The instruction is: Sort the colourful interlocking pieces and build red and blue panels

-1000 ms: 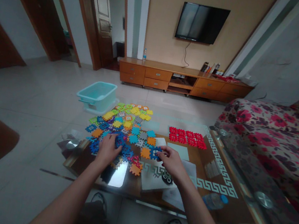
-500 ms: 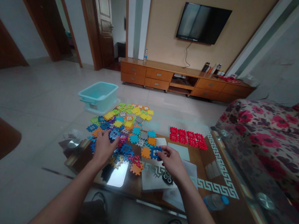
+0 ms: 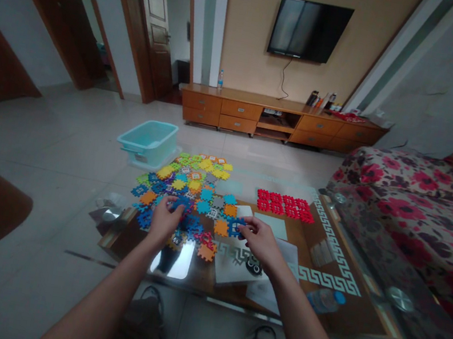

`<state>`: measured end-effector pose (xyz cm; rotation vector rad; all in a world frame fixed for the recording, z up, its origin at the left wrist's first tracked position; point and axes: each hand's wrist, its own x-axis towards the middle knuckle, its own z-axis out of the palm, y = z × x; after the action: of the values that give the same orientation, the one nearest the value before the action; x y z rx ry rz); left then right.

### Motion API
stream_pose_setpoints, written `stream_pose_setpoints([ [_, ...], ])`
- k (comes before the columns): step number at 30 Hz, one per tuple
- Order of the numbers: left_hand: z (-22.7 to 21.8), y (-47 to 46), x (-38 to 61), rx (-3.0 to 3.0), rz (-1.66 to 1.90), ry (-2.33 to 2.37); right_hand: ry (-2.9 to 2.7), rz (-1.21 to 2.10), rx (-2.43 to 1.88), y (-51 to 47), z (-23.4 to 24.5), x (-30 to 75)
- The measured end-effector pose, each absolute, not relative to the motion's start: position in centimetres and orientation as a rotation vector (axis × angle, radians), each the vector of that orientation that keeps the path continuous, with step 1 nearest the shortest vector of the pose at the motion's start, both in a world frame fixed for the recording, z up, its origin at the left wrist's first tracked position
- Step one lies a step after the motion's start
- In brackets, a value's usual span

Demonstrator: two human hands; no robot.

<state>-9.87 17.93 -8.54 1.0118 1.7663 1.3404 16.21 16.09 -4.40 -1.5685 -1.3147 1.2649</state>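
Observation:
A heap of interlocking plastic puzzle tiles (image 3: 195, 187) in yellow, blue, orange, green and grey lies on a glass coffee table (image 3: 323, 266). My left hand (image 3: 163, 220) rests on the near side of the heap, fingers closed on a dark blue tile (image 3: 179, 203). My right hand (image 3: 260, 242) pinches a blue tile (image 3: 236, 228) at the heap's right edge. A joined row of red tiles (image 3: 285, 205) lies apart, further right.
A light blue plastic bin (image 3: 148, 143) stands on the floor beyond the table. White papers (image 3: 237, 264) lie under my right hand. A water bottle (image 3: 324, 300) lies at the table's near right. A floral sofa (image 3: 420, 207) is on the right; a TV cabinet (image 3: 278, 120) stands against the far wall.
My left hand has shifted within the heap, first left, then back right onto a dark blue tile. My right hand has stayed on its blue tile.

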Motion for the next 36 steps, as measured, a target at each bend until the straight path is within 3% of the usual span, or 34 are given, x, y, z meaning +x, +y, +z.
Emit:
stream_pose_setpoints([
  [14, -5.2, 15.0, -2.6, 0.347, 1.237, 1.107, -1.015, 1.332, -1.497, 16.3, -4.9, 16.0],
  [36, -4.1, 13.4, -1.6, 0.532, 1.049, 0.837, -1.168, 1.365, -1.420, 15.7, -4.5, 16.2],
])
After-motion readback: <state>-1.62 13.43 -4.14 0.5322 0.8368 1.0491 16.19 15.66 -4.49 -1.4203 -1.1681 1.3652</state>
